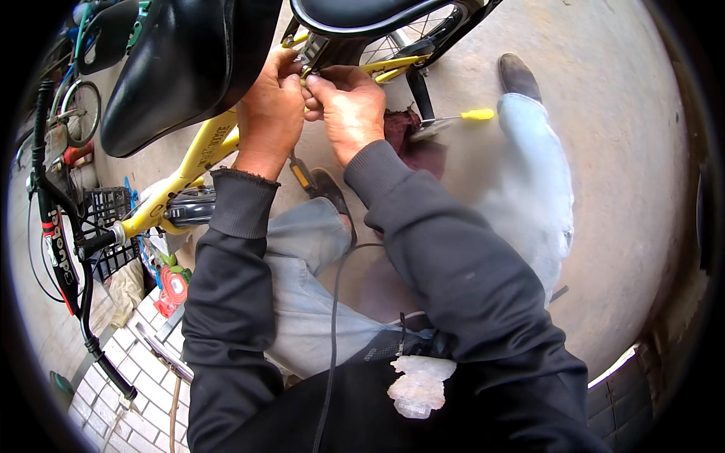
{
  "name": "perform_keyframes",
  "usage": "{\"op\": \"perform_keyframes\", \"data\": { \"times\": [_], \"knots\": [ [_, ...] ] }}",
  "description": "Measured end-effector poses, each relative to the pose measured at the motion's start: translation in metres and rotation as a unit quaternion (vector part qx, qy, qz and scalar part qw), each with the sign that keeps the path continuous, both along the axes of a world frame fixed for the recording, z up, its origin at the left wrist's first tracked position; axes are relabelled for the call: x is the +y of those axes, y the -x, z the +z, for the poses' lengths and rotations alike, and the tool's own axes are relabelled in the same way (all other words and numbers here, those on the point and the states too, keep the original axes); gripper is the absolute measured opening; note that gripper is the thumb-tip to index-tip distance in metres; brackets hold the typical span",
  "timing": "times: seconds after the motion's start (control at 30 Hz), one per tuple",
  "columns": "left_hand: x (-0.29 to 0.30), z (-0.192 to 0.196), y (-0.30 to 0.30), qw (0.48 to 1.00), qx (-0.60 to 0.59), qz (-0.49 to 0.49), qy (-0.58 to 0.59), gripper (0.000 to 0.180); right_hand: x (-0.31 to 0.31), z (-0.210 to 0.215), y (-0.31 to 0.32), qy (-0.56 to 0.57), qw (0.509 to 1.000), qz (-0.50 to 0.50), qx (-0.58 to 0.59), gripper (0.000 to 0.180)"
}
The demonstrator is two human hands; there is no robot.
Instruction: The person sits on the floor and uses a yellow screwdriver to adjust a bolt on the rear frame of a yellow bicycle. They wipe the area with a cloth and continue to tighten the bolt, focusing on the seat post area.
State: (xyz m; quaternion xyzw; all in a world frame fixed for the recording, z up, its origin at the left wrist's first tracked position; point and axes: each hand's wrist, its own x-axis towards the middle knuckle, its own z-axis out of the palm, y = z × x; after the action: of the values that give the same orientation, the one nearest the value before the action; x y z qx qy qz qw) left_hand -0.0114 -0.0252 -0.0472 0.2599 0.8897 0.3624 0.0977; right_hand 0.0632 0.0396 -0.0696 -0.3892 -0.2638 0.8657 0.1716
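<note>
Both my hands meet at the yellow bicycle frame [196,162], just below the padded black rear seat [362,16]. My left hand [272,113] is closed, its fingertips pinched at a small metal part [306,72] by the seat's bracket. My right hand [347,106] comes in from the other side, thumb and fingers closed at the same spot. What exactly the fingertips grip is too small and covered to make out. To the left of them the big black saddle [181,60] overhangs the frame. An amber-reflector pedal [302,177] hangs below my wrists.
A screwdriver with a yellow handle [476,115] lies right of my hands, by a dark red cloth [404,136]. The black handlebar [57,226] stretches along the left. Behind it stand a black crate [113,204] and another bicycle's wheel [81,113]. A black cable [334,325] crosses my lap.
</note>
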Motion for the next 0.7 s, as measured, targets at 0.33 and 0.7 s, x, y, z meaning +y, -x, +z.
{"op": "perform_keyframes", "data": {
  "times": [0.33, 0.7],
  "knots": [
    [0.006, 0.011, -0.007, 0.998, -0.059, 0.028, 0.001, 0.028, 0.001, 0.002, -0.001, 0.01, 1.0, -0.006, -0.003, 0.023],
    [0.007, 0.013, -0.005, 0.999, -0.002, -0.002, 0.052, 0.021, 0.0, 0.002, -0.001, 0.017, 1.0, -0.013, -0.007, 0.02]
  ]
}}
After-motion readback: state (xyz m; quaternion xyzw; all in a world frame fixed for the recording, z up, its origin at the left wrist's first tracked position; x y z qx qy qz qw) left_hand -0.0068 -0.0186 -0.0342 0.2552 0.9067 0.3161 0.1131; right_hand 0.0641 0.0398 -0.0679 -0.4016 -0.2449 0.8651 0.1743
